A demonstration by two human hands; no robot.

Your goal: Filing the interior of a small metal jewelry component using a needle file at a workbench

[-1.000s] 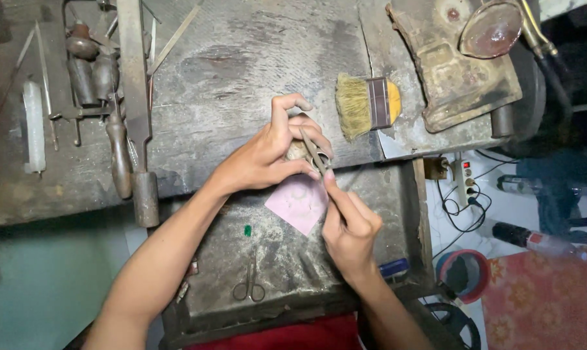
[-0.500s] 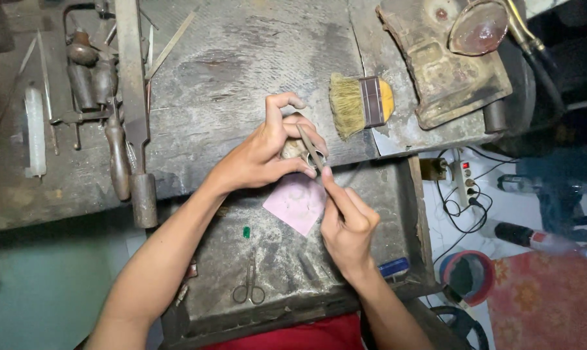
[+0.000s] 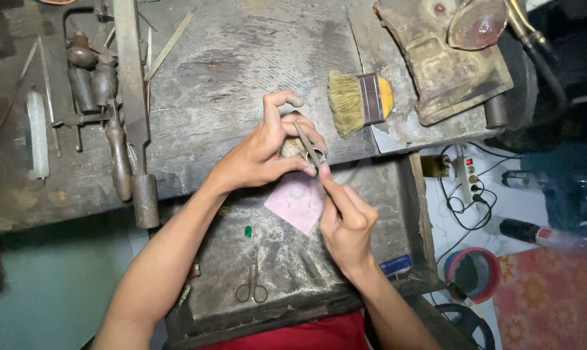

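Hands stay put: left hand (image 3: 267, 152) still grips a small piece (image 3: 292, 146), right hand (image 3: 346, 217) at five o'clock pinches a thin file (image 3: 308, 148) across it; filing continues.

The workbench (image 3: 241, 58) is dull grey, scuffed and streaked darker in patches. A brush (image 3: 358, 100) lies on it with straw-coloured bristles, a dark brown band and a yellow handle. Under the hands sits a pale pink paper square (image 3: 293, 204), and beside it a tiny bright green bit (image 3: 248, 231) on the speckled grey tray (image 3: 384, 188). The small scissors (image 3: 252, 288) are dark steel. A red cloth (image 3: 306, 337) shows at the bottom edge, a blue scrap (image 3: 396, 264) by the tray's corner, and a patterned red-orange mat (image 3: 552, 298) covers the floor to the right
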